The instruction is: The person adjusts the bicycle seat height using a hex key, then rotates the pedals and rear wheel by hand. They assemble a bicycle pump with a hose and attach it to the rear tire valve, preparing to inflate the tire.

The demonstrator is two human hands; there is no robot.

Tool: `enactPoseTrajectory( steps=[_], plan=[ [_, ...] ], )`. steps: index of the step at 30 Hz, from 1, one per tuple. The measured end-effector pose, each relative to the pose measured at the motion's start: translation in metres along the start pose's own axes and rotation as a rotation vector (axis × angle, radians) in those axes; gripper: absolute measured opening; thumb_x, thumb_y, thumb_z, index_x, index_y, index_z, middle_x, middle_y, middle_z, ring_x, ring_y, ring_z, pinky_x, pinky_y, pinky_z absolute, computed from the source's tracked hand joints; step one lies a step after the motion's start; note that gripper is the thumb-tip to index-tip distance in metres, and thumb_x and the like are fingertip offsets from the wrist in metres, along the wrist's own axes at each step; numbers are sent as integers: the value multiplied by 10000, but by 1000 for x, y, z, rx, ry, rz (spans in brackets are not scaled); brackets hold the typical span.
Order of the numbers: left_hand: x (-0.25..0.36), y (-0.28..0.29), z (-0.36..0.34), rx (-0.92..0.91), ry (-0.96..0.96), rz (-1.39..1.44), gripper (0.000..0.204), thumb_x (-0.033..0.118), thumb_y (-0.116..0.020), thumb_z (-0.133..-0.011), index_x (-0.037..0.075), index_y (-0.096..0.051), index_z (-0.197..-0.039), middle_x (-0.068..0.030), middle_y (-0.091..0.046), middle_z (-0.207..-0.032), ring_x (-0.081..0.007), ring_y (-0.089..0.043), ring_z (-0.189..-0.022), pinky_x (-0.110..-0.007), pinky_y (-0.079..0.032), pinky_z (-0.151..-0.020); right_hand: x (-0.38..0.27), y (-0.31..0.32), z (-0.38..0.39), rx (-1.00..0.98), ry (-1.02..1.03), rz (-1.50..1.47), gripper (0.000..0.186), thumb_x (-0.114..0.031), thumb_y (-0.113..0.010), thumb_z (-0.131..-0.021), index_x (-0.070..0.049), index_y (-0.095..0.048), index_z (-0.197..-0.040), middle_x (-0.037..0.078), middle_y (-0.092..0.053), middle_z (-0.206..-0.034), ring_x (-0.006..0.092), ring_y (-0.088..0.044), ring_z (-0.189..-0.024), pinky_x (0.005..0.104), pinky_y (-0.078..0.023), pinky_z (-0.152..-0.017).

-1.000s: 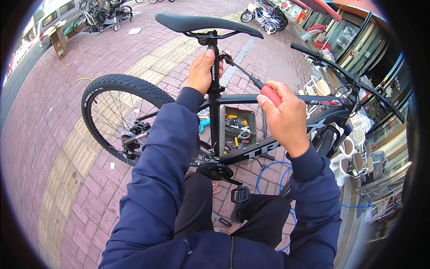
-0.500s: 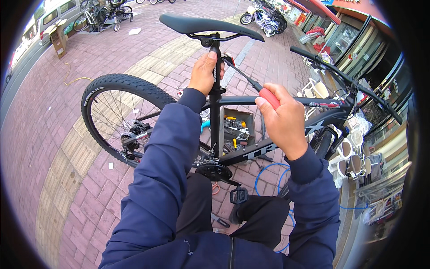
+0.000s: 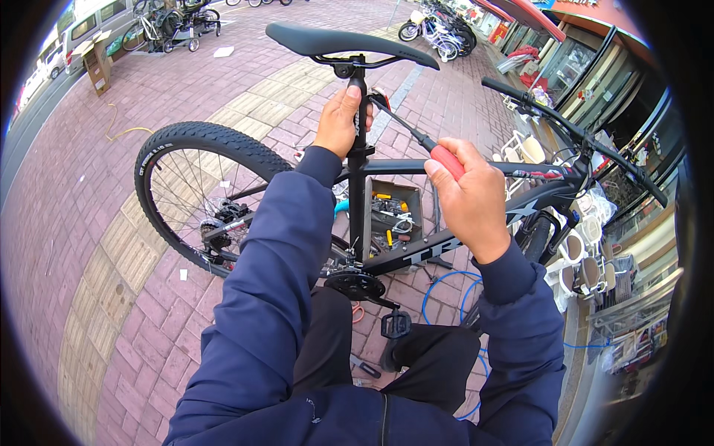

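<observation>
A black bicycle stands upright across my view, its saddle (image 3: 335, 41) at the top and its rear wheel (image 3: 216, 197) to the left. My left hand (image 3: 342, 123) is wrapped round the seatpost (image 3: 359, 111) just below the saddle. With my right hand (image 3: 472, 193) I grip the red handle of a screwdriver (image 3: 446, 160). Its shaft slants up and left, the tip ending at a small red and black reflector (image 3: 379, 97) on the far side of the post. Whether the tip sits in a screw is too small to tell.
Behind the frame lies a toolbox (image 3: 413, 197) of tools. A blue hose (image 3: 428, 293) curls over the brick paving. The handlebar (image 3: 587, 137) reaches right, toward white child seats (image 3: 587, 245) by a shopfront. A cardboard box (image 3: 97, 65) stands far left. My knees flank the pedal (image 3: 396, 324).
Both hands and the screwdriver keep practically the same place. In the distance at the upper left, a vehicle has come into view on the road.
</observation>
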State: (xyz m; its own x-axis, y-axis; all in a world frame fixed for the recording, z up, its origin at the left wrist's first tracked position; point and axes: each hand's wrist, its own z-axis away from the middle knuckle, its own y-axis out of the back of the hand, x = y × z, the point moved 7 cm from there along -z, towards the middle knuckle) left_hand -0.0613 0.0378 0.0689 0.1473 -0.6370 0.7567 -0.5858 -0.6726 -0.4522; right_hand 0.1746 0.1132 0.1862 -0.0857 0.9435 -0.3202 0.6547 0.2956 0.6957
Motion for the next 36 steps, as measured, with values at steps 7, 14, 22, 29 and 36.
enactPoseTrajectory(
  steps=[7, 14, 22, 29, 36],
  plan=[
    [1, -1, 0, -20, -9, 10, 504, 543, -517, -1059, 48, -608, -1044, -46, -640, -820, -125, -593, -691, -284, -506, -649, -6, 1, -2, -16, -2, 72, 293, -176, -739, -904, -16, -683, -1144, 239, -728, -941, 402, -725, -854, 427, -567, -743],
    [0, -1, -1, -28, -9, 10, 517, 551, -523, -1054, 44, -621, -1036, -43, -638, -817, -125, -592, -691, -285, -501, -646, -63, -8, 2, 17, 508, 672, 308, -147, -717, -873, -81, -694, -1173, 135, -650, -833, 323, -691, -780, 461, -531, -651],
    [-3, 1, -3, -52, -2, 35, 566, 537, -550, -1046, 8, -655, -1219, -31, -632, -842, -119, -580, -701, -263, -488, -654, -26, -1, -37, -155, -244, -15, 386, -241, -714, -898, 43, -659, -1154, 222, -754, -924, 365, -742, -831, 437, -582, -746],
    [-3, 2, -5, -20, -27, -20, 533, 577, -531, -1039, 52, -610, -999, -38, -621, -795, -125, -581, -670, -287, -491, -626, -54, -12, -21, -304, 401, 677, 200, -225, -672, -904, -32, -650, -955, 182, -703, -735, 378, -725, -765, 463, -571, -683],
    [-3, 2, -6, -3, -20, -38, 528, 554, -507, -1057, 44, -618, -975, -37, -625, -781, -127, -588, -671, -286, -492, -638, -55, -12, -34, -265, 56, 100, 312, -201, -651, -924, 8, -637, -1156, 243, -713, -837, 402, -707, -852, 453, -548, -718]
  ],
)
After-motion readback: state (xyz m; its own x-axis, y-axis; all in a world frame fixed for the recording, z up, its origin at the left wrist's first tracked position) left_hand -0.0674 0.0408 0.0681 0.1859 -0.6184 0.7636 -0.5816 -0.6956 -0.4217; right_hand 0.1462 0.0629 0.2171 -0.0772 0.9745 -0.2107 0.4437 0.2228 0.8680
